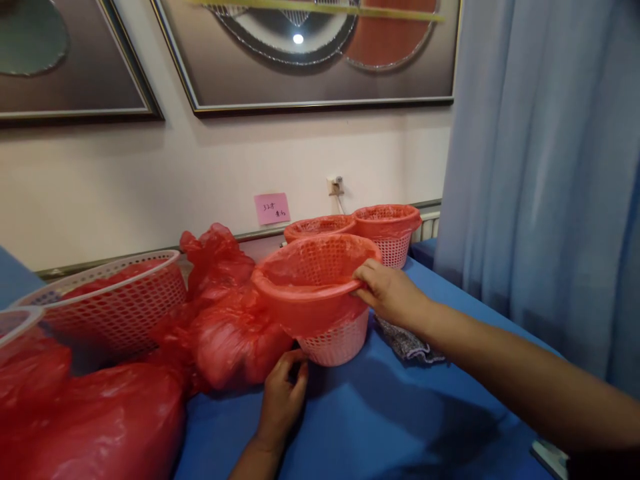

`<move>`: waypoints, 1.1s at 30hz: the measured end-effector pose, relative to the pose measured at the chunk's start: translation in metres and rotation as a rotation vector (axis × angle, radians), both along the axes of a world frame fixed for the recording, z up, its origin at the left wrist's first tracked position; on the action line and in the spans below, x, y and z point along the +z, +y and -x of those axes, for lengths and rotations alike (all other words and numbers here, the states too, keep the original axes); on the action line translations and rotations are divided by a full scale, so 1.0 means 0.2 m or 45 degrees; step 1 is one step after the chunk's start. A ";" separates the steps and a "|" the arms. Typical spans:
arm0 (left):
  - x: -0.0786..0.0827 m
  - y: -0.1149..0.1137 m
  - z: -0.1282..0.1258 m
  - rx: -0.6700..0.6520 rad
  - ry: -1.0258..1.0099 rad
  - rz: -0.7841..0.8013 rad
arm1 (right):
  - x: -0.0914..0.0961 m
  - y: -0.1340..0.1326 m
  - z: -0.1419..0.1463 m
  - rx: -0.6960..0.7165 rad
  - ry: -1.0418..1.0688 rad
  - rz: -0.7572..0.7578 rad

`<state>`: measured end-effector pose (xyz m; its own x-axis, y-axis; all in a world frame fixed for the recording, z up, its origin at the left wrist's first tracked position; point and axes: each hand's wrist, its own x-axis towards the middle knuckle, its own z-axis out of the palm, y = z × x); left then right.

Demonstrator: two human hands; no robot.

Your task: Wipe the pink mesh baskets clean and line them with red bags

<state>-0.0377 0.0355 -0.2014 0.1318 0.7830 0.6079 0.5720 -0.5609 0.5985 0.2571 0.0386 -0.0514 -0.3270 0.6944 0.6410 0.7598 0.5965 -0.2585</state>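
A white perforated plastic basket (336, 341) stands on the blue-covered surface, lined with a red plastic bag (310, 303) folded out over its rim. My right hand (387, 287) grips the lined rim at its right side, thumb outside. Low by the basket's base is my left hand (284, 393), fingers loosely bent with a gap to the thumb; whether its fingertips touch the basket I cannot tell. Just left of the basket lies a filled red plastic bag (235, 340), its crumpled top standing up against the wall.
Two more red-lined baskets, one left (320, 225) and one right (393, 233), stand behind. A larger white basket (115, 307) and another bulging red bag (95, 427) are at left. A grey cloth (407, 343) lies at right, near a blue curtain (535, 167). A pink note (272, 209) is on the wall.
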 end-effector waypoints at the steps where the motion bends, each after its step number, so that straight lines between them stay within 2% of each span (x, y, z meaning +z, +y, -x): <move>1: 0.00 0.00 0.00 -0.003 -0.006 0.031 | -0.01 0.01 -0.02 0.020 0.041 -0.030; 4: 0.02 -0.01 -0.01 -0.004 0.000 0.104 | 0.00 -0.01 -0.08 0.108 0.234 -0.169; 6: 0.02 -0.01 -0.01 -0.001 0.025 0.132 | 0.04 -0.05 -0.15 0.103 0.356 -0.289; 11: 0.01 0.00 -0.02 -0.023 0.072 0.155 | 0.21 -0.20 -0.41 -0.174 0.477 -0.514; 14: -0.01 0.00 -0.03 -0.069 0.101 0.180 | 0.24 -0.28 -0.61 -0.381 0.471 -0.615; 17: -0.02 0.00 -0.03 -0.100 0.129 0.220 | 0.20 -0.31 -0.83 -0.615 0.405 -0.614; 20: -0.03 0.01 -0.03 -0.132 0.172 0.266 | 0.10 -0.29 -1.04 -0.815 0.330 -0.462; 24: -0.03 0.02 -0.03 -0.152 0.201 0.326 | -0.06 -0.21 -1.24 -0.934 0.248 -0.253; 28: -0.03 0.03 -0.03 -0.162 0.221 0.375 | -0.18 -0.10 -1.31 -0.982 0.278 -0.121; 33: -0.02 0.02 -0.03 -0.198 0.252 0.424 | -0.21 0.03 -1.29 -0.933 0.306 -0.117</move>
